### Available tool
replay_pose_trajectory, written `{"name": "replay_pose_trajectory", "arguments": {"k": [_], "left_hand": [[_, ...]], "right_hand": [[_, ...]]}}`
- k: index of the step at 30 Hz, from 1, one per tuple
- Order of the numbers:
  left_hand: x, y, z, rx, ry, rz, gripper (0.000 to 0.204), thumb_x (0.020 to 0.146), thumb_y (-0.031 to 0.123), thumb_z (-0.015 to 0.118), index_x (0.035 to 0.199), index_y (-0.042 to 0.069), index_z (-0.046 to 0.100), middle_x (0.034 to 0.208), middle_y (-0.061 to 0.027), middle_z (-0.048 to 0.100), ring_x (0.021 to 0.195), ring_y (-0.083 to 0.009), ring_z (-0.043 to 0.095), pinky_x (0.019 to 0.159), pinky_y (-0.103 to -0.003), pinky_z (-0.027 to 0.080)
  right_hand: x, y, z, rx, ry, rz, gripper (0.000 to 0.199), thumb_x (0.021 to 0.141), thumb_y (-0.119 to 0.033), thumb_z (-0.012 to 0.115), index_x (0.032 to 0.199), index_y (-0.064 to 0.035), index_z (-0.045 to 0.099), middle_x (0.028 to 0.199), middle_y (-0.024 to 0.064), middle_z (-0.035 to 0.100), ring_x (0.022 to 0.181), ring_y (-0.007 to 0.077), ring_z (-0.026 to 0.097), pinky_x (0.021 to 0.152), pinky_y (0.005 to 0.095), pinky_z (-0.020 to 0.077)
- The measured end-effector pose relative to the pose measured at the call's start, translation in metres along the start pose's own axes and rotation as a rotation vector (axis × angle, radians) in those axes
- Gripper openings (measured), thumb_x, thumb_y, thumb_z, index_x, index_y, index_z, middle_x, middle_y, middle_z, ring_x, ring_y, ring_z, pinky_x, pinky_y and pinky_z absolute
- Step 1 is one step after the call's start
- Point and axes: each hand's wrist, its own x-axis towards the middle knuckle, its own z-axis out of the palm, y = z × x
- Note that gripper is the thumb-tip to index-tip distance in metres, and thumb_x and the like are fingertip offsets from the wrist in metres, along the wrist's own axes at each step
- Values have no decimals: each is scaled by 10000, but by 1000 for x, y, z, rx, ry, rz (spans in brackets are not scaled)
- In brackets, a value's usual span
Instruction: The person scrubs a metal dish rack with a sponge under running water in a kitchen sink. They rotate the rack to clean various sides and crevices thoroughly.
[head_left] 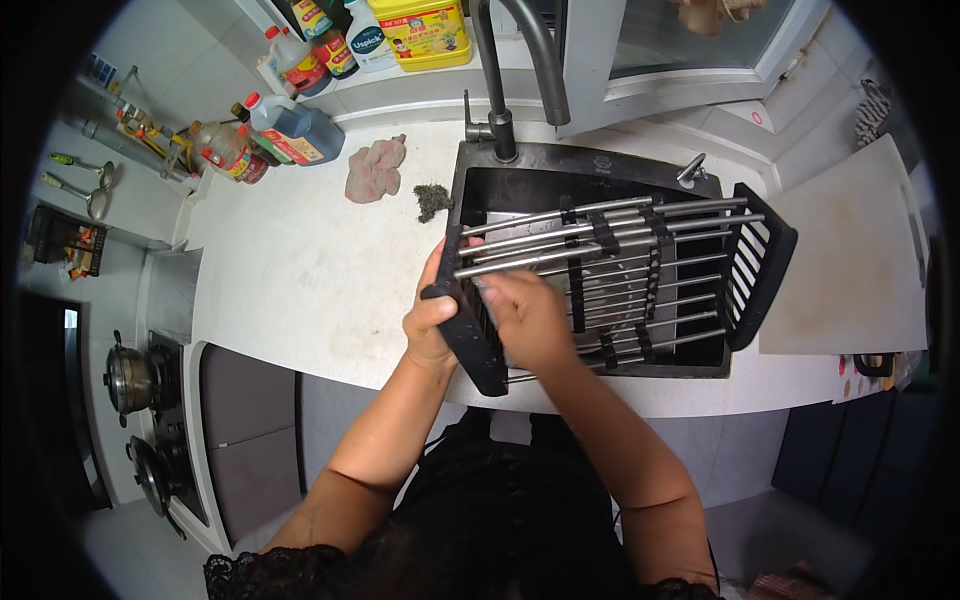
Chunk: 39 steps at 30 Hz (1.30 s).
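An extendable dish rack, with steel rods between black plastic ends, lies tilted across the black sink. My left hand is wrapped round its left end piece, thumb on the near side and fingers behind. Just inside that end, my right hand is closed beside the rods. Its fingertips are partly hidden and blurred, so what they pinch is unclear. The rack's right end piece leans over the sink's right edge. A dark scouring pad lies on the counter near the sink's left rim.
A dark faucet rises behind the sink. A crumpled pink cloth and several bottles are on the white counter to the left. To the right lies a large cutting board. Pots stand on the stove at far left.
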Motion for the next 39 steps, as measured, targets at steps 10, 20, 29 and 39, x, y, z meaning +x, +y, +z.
{"name": "replay_pose_trajectory", "arguments": {"k": [10, 20, 29, 39], "left_hand": [[3, -1, -12, -36, 108, -24, 692, 594, 411, 647, 1163, 24, 579, 1090, -137, 623, 992, -280, 589, 907, -369, 465], [7, 9, -16, 39, 210, 59, 616, 587, 389, 638, 1100, 49, 614, 1097, -133, 623, 995, -284, 595, 877, -398, 498], [1, 6, -19, 46, 229, 36, 673, 588, 375, 631, 1156, 20, 571, 1079, -138, 609, 989, -290, 579, 899, -401, 469], [-1, -1, -14, 51, 179, -8, 584, 618, 360, 638, 1108, 47, 582, 995, -94, 627, 877, -239, 606, 811, -331, 490]], "right_hand": [[-8, -2, 11, -111, -21, -74, 171, 806, -24, 614, 957, -11, 692, 840, 155, 652, 741, 303, 643, 657, 352, 510], [-19, 11, 7, 105, -21, -92, 197, 821, -61, 593, 996, -26, 678, 862, 148, 640, 777, 321, 626, 700, 373, 508], [-22, 9, 15, 105, -52, -17, 142, 791, -37, 636, 915, 0, 695, 814, 155, 655, 705, 295, 642, 638, 351, 509], [23, 15, -21, -403, 127, -91, 163, 859, -94, 549, 966, -57, 667, 850, 132, 600, 769, 293, 607, 678, 389, 491]]}}
